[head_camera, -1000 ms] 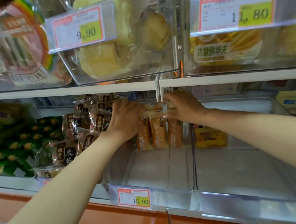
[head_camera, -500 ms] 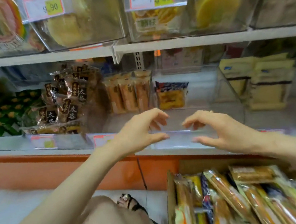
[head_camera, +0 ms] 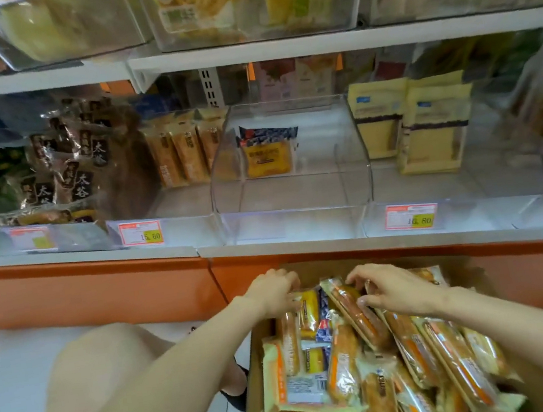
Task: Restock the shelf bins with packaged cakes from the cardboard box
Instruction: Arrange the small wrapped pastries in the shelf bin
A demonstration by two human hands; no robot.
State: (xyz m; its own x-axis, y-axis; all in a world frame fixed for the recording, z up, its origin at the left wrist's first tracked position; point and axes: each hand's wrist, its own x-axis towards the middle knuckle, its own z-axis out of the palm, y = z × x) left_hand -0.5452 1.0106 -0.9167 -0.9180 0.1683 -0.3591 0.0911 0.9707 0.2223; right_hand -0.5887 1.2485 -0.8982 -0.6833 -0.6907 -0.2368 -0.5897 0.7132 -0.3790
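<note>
**Both hands down in the box, bins part-filled**

- Cardboard box (head_camera: 253,398) sits on the floor at 5 o'clock in the view, below the shelf edge (head_camera: 303,245). It is heaped with packaged cakes (head_camera: 417,352), mostly long loaves in clear wrap with orange trim.
- Left hand (head_camera: 273,292) at the box's far-left corner, about 6 o'clock. Its fingers are curled down over the top of a small yellow pack (head_camera: 308,308). The fingertips are hidden, so I cannot tell whether it grips.
- Right hand (head_camera: 395,289) is just to 3 o'clock of the left, the two hands apart. Its bent fingers lie over the far end of a long cake pack (head_camera: 357,315) and the thumb is against the pack's side, closing round it. The pack lies tilted on the heap.
- Centre clear bin (head_camera: 294,203), at 12 o'clock from the hands, holds one yellow packet (head_camera: 267,158) at the back.
- The bin at its 9 o'clock holds three upright cakes (head_camera: 184,155) and carries a price tag (head_camera: 140,233) reading 15.60.
- Bare knee (head_camera: 104,366) at 8 o'clock.
</note>
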